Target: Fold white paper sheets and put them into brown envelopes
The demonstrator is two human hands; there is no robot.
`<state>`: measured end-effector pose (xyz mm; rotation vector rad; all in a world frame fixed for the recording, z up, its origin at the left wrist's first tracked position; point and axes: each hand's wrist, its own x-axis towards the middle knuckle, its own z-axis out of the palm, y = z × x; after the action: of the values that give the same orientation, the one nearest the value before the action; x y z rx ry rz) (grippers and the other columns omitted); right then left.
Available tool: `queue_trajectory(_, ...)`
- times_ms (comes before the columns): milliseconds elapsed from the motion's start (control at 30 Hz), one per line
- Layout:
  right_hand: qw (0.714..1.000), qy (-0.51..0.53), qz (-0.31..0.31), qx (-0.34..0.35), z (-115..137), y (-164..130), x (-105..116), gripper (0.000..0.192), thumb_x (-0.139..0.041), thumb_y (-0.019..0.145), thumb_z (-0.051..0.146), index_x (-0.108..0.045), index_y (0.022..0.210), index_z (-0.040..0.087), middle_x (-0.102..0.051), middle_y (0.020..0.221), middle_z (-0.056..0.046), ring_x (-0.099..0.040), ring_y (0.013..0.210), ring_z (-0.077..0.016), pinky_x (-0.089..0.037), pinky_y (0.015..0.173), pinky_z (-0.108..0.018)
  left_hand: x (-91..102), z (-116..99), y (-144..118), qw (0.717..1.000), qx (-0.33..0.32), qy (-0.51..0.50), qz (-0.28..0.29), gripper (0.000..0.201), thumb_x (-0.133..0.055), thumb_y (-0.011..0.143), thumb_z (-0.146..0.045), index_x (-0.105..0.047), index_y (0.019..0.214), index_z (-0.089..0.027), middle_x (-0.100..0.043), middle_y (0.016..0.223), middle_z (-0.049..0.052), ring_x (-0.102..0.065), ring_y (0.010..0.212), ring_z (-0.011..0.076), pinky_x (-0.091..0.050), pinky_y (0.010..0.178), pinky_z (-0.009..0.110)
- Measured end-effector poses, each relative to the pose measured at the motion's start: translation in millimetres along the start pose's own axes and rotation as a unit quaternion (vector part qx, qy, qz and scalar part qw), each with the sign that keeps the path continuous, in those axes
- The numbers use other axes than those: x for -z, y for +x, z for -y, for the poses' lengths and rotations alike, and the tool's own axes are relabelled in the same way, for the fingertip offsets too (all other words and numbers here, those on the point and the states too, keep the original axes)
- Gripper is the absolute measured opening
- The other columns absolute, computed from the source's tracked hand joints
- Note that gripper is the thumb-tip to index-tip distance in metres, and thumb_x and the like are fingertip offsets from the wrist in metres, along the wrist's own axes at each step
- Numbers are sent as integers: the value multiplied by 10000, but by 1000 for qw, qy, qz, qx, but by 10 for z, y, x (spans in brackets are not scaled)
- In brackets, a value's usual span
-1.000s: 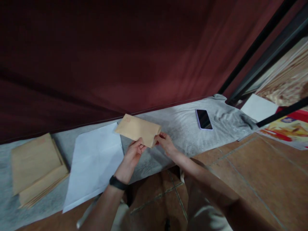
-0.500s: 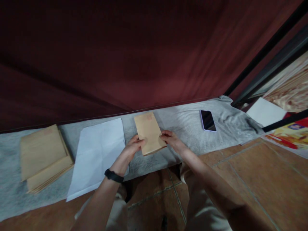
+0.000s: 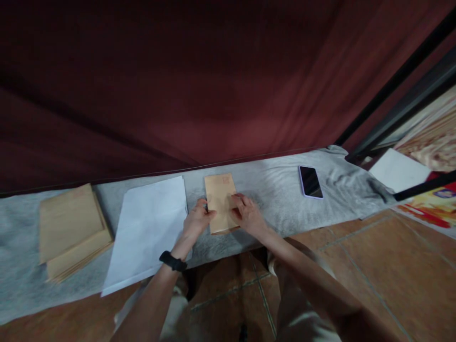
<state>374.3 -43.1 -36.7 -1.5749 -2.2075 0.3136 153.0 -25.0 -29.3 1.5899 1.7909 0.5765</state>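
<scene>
A brown paper envelope with a faint reddish print near its top right corner lies in front of me on the grey cloth. My left hand grips its left edge, thumb on top and fingers partly beneath. On the right side, my right hand has its bent fingers closed at the envelope's face and edge; its thumb is mostly hidden. Left of the envelope are white paper sheets, close to my left hand. A dark band circles my left wrist.
Several brown envelopes are stacked at the far left. A phone with a pale purple case lies on the grey cloth at the right. Behind hangs a dark red curtain. Black bars and a white box-like item stand at the right.
My right hand has shifted left from the envelope's right edge onto its face. The envelope now looks narrower and lies flatter. The view has shifted slightly.
</scene>
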Motion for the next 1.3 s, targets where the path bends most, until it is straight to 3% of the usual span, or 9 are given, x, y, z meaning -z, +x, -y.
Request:
queue_trajectory(100,997,-47,28,46,12,-11,-63,499,-460,1028,283,-484,1511,162,-434,1612,-123,-437,1449,-276,-359,1191,-442,11,-113,-57,987,-57,123,-90,267,-581,913,-305,-613,1160,-210,-737,971,87,-718,928,274,-561,828,404)
queue_trajectory(200,996,-64,43,53,-8,-21,-130,510,-406,1057,304,-446,1545,160,-388,1640,-111,-405,1486,-264,-286,1239,-446,-69,-222,1,958,-205,143,-144,368,-409,1001,-294,-612,1285,-178,-650,1343,156,-603,1271,286,-469,1090,451)
queue_trajectory(267,996,-56,39,52,-25,-33,-162,521,-403,1059,317,-430,1557,169,-368,1648,-107,-390,1499,-270,-271,1248,-453,-147,-266,150,940,-276,160,-119,467,-357,1021,-313,-536,1423,-158,-515,1535,156,-442,1454,287,-337,1216,482)
queue_trajectory(333,997,-40,29,53,-47,-39,-181,527,-410,1056,321,-422,1563,179,-365,1648,-108,-378,1508,-276,-260,1255,-463,-210,-289,380,931,-304,188,-69,540,-335,1028,-347,-457,1511,-139,-421,1617,146,-323,1533,280,-245,1266,480)
queue_trajectory(467,998,3,30,61,-133,3,-181,518,-435,1042,294,-448,1547,182,-401,1628,-115,-391,1502,-268,-287,1252,-472,-246,-311,880,917,-328,227,27,598,-322,1019,-389,-420,1551,-134,-393,1640,121,-297,1547,260,-184,1288,457)
queue_trajectory(600,996,36,47,73,-245,84,-164,494,-427,1030,245,-496,1515,188,-460,1596,-107,-421,1483,-239,-332,1239,-455,-266,-291,1081,912,-331,238,40,617,-319,1016,-413,-391,1576,-163,-375,1651,100,-287,1552,246,-177,1286,445)
queue_trajectory(733,995,60,50,67,-303,161,-148,492,-444,1018,225,-513,1504,204,-506,1564,-100,-456,1455,-240,-336,1237,-452,-311,-231,1000,901,-350,253,47,615,-293,1027,-416,-360,1592,-183,-349,1665,82,-265,1560,226,-138,1292,440)
queue_trajectory(900,992,111,49,28,-341,278,-68,416,-458,990,117,-618,1374,134,-622,1435,-147,-559,1353,-206,-404,1174,-359,-356,-181,822,894,-353,266,76,624,-268,1037,-429,-349,1595,-164,-340,1669,95,-263,1561,212,-129,1294,416)
queue_trajectory(1300,990,130,52,9,-369,268,55,384,-403,960,27,-671,1196,170,-700,1273,-106,-634,1225,-170,-457,1070,-287,-438,-135,71,898,-355,232,112,637,-260,1057,-466,-309,1609,-152,-290,1684,110,-233,1571,209,-102,1298,408)
